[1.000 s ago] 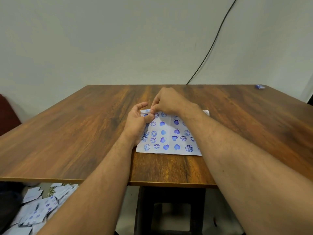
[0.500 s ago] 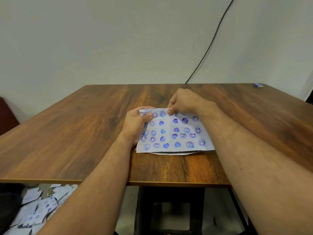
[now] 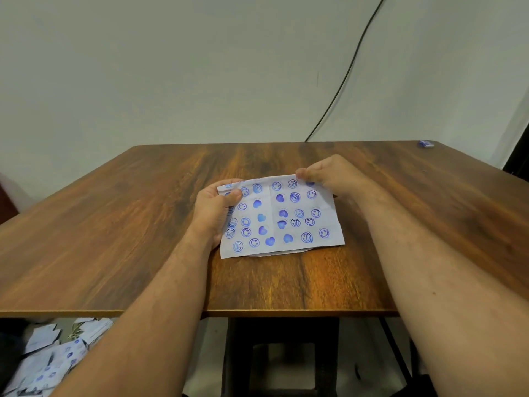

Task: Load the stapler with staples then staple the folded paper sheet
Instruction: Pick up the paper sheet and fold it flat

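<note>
Head view shows a brown wooden worktop (image 3: 114, 224) with a folded paper sheet (image 3: 279, 217) lying on it, near the front edge and about in the middle between the left and right edges. The sheet is white and printed with blue smiley faces and hearts. Its far edge is lifted a little from the wood, while its near edge rests on the worktop, and a second layer shows just under the near edge.

The left hand (image 3: 213, 210) holds the sheet at the far left corner: the thumb lies on top of the paper and the other fingers are under it, so it pinches the corner. The right hand (image 3: 329, 174) holds the far edge toward the right corner, with its fingers (image 3: 303, 174) curled together and pinching the paper's edge. Both forearms reach in over the front edge of the worktop.

At the far right corner of the worktop lies a small blue object (image 3: 425, 143), too small to identify. A black cable (image 3: 347, 73) hangs along the wall behind. On the floor at the lower left lies a heap of similar printed papers (image 3: 48, 365). No stapler is visible in this view.
</note>
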`<action>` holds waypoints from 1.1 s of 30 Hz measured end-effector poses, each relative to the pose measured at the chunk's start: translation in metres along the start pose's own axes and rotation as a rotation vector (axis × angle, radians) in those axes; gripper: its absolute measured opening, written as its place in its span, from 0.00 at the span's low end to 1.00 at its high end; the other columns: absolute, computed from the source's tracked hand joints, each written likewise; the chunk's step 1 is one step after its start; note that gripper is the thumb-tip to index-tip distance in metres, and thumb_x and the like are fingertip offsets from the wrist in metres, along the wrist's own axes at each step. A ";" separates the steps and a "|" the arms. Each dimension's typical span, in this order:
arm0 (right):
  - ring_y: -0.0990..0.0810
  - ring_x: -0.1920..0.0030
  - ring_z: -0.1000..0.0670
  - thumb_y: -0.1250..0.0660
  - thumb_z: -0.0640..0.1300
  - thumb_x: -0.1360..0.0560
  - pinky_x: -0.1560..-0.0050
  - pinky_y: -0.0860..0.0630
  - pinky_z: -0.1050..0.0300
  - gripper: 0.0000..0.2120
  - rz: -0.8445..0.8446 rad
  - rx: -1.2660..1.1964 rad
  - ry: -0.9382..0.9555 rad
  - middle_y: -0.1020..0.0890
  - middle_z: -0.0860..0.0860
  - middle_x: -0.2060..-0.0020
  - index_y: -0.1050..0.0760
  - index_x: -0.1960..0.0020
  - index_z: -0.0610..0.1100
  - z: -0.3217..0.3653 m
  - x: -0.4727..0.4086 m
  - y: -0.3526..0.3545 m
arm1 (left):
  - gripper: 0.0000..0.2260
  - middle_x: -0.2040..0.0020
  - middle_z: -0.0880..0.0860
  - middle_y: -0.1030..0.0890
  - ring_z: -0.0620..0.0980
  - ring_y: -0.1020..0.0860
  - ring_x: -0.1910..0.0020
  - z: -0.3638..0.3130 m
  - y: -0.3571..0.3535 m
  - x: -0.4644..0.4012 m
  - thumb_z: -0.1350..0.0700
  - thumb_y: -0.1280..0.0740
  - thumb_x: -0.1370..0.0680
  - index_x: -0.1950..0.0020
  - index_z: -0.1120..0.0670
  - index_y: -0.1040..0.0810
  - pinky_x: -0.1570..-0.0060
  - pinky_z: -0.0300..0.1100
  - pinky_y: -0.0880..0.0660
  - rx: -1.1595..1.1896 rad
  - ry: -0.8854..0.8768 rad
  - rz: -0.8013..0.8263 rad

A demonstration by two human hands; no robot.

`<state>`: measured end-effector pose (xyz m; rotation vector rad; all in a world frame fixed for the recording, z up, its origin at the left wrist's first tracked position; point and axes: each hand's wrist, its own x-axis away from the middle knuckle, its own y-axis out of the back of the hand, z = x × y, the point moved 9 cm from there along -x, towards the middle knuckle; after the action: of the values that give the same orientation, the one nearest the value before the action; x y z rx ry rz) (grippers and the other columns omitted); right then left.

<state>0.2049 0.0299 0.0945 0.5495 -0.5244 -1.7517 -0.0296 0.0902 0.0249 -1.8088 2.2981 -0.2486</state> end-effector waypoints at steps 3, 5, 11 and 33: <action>0.13 0.67 0.49 0.27 0.49 0.24 0.58 0.17 0.51 0.08 -0.069 -0.239 -0.047 0.12 0.48 0.66 0.16 0.56 0.44 -0.015 0.000 0.000 | 0.07 0.57 0.56 0.12 0.55 0.13 0.60 0.001 -0.003 0.000 0.67 0.34 0.20 0.49 0.57 0.19 0.62 0.50 0.15 -0.007 0.007 0.013; 0.12 0.63 0.44 0.26 0.44 0.25 0.54 0.15 0.46 0.06 -0.091 -0.346 -0.058 0.12 0.45 0.64 0.15 0.53 0.41 -0.017 0.000 -0.005 | 0.07 0.57 0.56 0.12 0.55 0.13 0.59 0.001 -0.002 0.000 0.66 0.34 0.20 0.49 0.57 0.19 0.61 0.51 0.15 0.000 0.013 0.006; 0.12 0.62 0.41 0.23 0.41 0.28 0.57 0.14 0.44 0.05 -0.248 -0.599 -0.100 0.12 0.44 0.64 0.16 0.53 0.42 -0.032 0.001 -0.001 | 0.07 0.50 0.57 0.12 0.58 0.13 0.53 0.002 0.005 -0.001 0.65 0.33 0.20 0.45 0.56 0.18 0.54 0.55 0.16 0.024 0.028 -0.026; 0.12 0.60 0.42 0.28 0.30 0.27 0.61 0.14 0.47 0.11 -0.041 -0.784 -0.080 0.13 0.40 0.54 0.18 0.46 0.39 -0.055 0.005 -0.037 | 0.12 0.47 0.60 0.14 0.58 0.13 0.52 -0.004 0.010 -0.002 0.64 0.31 0.21 0.39 0.55 0.21 0.56 0.56 0.16 0.203 -0.016 -0.057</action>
<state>0.2097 0.0295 0.0280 -0.0662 0.1426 -1.8490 -0.0395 0.0943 0.0263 -1.7688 2.1261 -0.4567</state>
